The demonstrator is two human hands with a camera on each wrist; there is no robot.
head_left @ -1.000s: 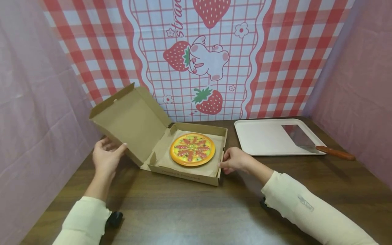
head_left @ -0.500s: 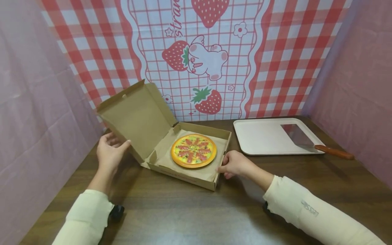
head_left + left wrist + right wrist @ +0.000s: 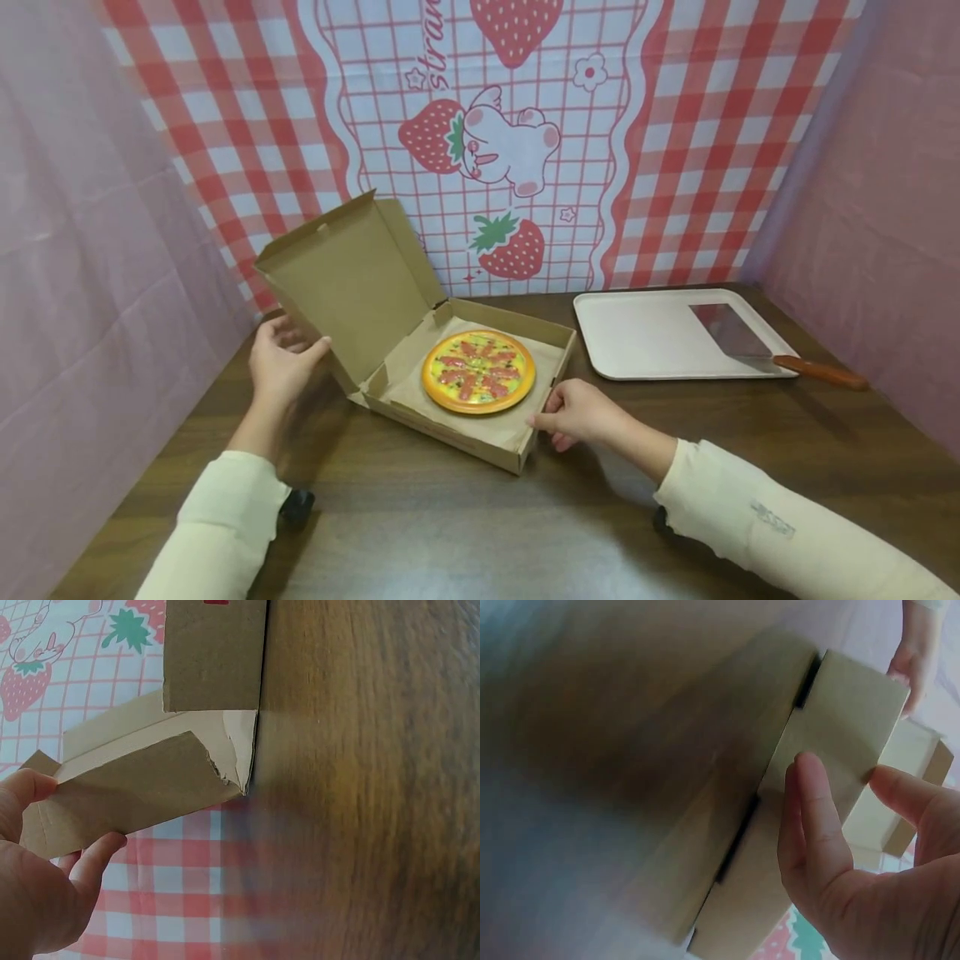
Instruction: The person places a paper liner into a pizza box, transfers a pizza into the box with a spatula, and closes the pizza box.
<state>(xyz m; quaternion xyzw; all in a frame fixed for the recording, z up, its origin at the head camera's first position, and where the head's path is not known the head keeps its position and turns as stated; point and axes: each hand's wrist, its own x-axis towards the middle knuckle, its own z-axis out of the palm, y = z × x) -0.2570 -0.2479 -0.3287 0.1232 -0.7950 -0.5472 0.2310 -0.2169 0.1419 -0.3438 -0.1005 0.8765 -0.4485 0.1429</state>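
A brown cardboard pizza box [image 3: 450, 437] stands on the table with its lid [image 3: 352, 283] raised and leaning back to the left. On paper inside it lies a round toy pizza [image 3: 478, 372] with red toppings. My left hand [image 3: 281, 358] holds the lid's side edge, thumb on one face and fingers behind; the left wrist view shows this grip on the cardboard flap [image 3: 142, 787]. At the box's right wall, my right hand [image 3: 581, 412] pinches the edge. In the right wrist view its thumb [image 3: 904, 791] touches the top rim while the fingers [image 3: 821, 817] lie against the outer wall.
A white tray [image 3: 637, 333] stands at the back right, bearing a metal pizza server [image 3: 731, 332] whose wooden handle [image 3: 821, 372] juts over its right edge. Behind the brown table [image 3: 420, 533] hangs a strawberry-print cloth [image 3: 517, 158]. Pink cloths flank both sides.
The pizza box has turned, its front right corner coming nearer to me. Its lid and my left hand have moved right and farther back. My right hand has come slightly nearer with the wall.
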